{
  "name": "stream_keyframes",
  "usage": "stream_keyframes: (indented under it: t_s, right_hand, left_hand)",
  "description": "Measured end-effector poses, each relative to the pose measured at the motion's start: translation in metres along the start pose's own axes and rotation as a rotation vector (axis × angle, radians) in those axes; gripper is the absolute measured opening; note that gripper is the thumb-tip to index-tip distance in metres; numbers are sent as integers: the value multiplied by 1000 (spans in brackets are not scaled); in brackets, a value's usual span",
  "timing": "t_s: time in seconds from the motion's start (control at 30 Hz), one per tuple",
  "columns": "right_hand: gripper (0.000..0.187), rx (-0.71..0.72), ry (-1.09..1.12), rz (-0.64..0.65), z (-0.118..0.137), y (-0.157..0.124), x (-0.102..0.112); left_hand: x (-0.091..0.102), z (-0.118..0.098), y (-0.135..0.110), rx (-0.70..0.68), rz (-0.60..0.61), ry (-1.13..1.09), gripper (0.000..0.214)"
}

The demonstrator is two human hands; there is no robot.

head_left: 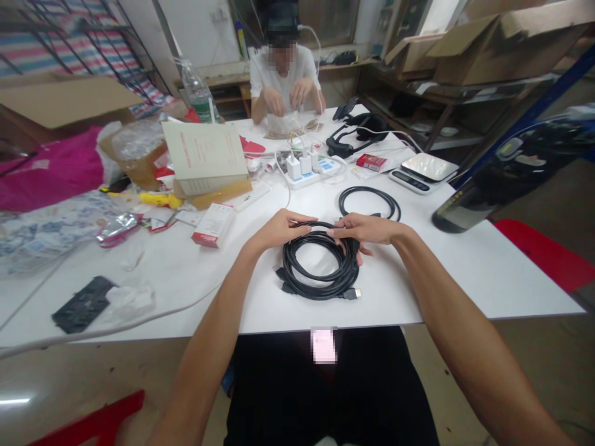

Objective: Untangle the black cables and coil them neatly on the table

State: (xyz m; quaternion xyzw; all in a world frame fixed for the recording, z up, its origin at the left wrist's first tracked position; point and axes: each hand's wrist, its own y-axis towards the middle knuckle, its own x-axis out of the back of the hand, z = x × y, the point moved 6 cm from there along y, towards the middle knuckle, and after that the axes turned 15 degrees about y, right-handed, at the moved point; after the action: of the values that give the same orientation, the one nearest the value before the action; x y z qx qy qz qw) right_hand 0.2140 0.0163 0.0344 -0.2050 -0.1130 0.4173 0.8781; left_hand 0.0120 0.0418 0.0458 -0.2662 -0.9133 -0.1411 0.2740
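Observation:
Several black coiled cables with HDMI-type plugs point(320, 292) lie stacked in a ring on the white table in front of me. My left hand point(284, 229) pinches the far-left edge of the top coil between thumb and fingers. At the far-right edge, my right hand point(365, 229) has its thumb over the top coil and its other fingers around and below it. One plug with a bare metal end points right at the near side of the stack. Just beyond my right hand rests a separate black coiled cable point(369, 189), its near part hidden by that hand.
A white power strip point(309, 179) with chargers sits mid-table. To the right are a digital scale point(425, 170) and a dark bottle point(465, 201). On the left are a small red-white box point(214, 225) and a black plastic part point(83, 305). Across the table sits a person point(283, 74).

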Motion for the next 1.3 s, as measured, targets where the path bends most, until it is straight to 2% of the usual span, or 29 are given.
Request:
stream_keyframes:
  t_s: [0.1,0.17,0.3,0.4,0.47,0.53,0.6,0.63,0.7,0.8,0.93,1.03,1.2,1.3]
  right_hand:
    - [76,-57,-6,93,-3,-1,-5]
    - [77,-50,-29,96,-3,-2,-6]
    - [75,-2,-129,-76,0,-1,2]
    - [73,42,-189,-155,1,2,7]
    - [72,123,-204,-281,4,3,18]
    - [70,247,-272,-513,8,-1,38]
    - [65,363,-429,-725,10,-9,58]
    - [64,388,-518,-781,9,-11,66]
    - [66,347,-659,-792,1,-11,80]
    - [67,217,-741,-705,-14,-7,92]
    - [48,190,-797,-653,-17,-4,91]
    - [40,186,-863,-720,-13,-4,86]
    - [37,120,-870,-856,-12,-5,82]
    - [35,163,-877,-890,-11,-4,79]
  left_hand:
    - [-4,-6,-3,23,101,-1,41]
    - [-4,-8,-5,26,137,30,41]
    - [-2,-3,-4,24,138,70,42]
    - [-3,2,-1,1,129,93,38]
    - [-4,3,1,-30,102,77,34]
    - [-6,4,2,-41,85,11,36]
    - [-10,5,3,-23,94,-95,43]
    - [-12,6,3,-8,107,-149,47]
    - [-17,8,3,28,138,-238,49]
    - [-22,7,4,68,153,-305,45]
    - [-31,3,6,55,134,-349,44]
    - [-44,0,7,44,134,-372,45]
    - [-62,-8,8,17,155,-368,46]
    - [-63,-16,6,-25,206,-295,34]
